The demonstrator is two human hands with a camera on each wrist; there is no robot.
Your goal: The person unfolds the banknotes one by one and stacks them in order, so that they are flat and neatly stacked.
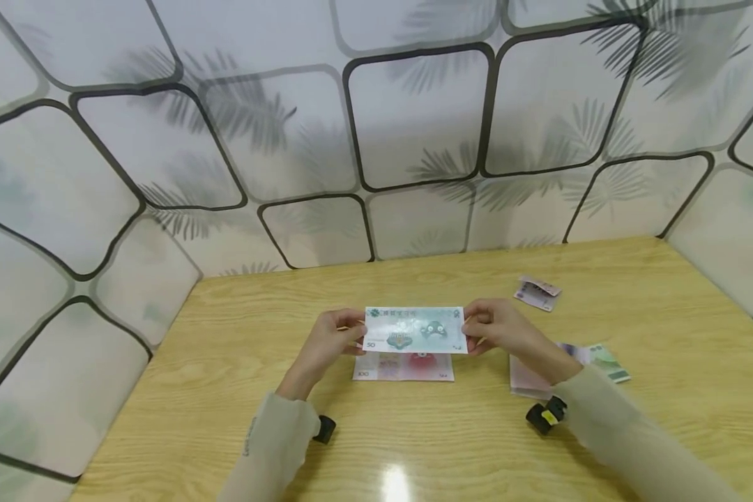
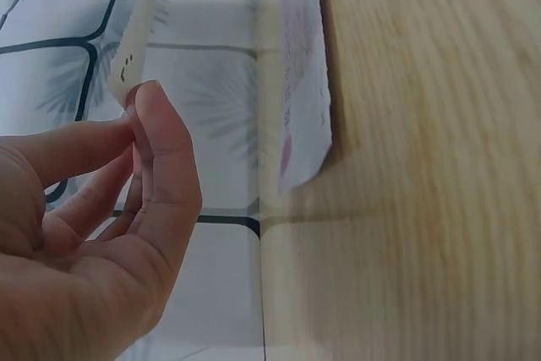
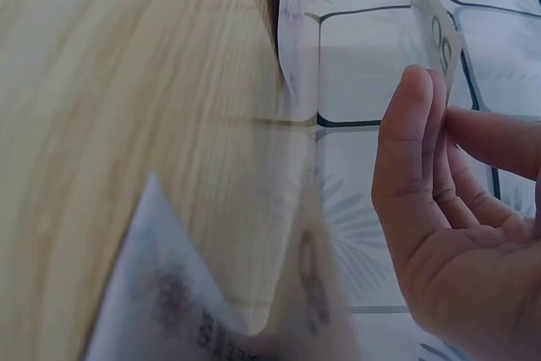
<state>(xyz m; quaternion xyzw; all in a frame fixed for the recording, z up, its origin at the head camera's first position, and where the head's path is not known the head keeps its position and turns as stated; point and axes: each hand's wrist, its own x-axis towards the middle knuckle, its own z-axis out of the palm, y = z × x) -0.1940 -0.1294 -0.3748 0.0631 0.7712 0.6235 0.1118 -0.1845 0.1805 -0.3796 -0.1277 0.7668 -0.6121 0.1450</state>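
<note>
Left hand [image 1: 328, 341] and right hand [image 1: 507, 326] pinch opposite short ends of teal 50 note [image 1: 414, 330], held above tabletop [image 1: 257, 314]. Pink 100 note [image 1: 404, 369] lies beneath, partly hidden; folded purple note [image 1: 536, 295] sits near far edge, toward far right corner.

The table [image 1: 257, 335] and wall [image 1: 420, 118] are viewed from the head, forward and down, from well above. The left hand [image 2: 110, 217] and right hand [image 3: 465, 209] are each seen close up from their own wrist, past the fingers toward the wall, with the table turned on edge. The green note [image 1: 414, 330] and pink note [image 1: 404, 367] are shared by both wrist views.
</note>
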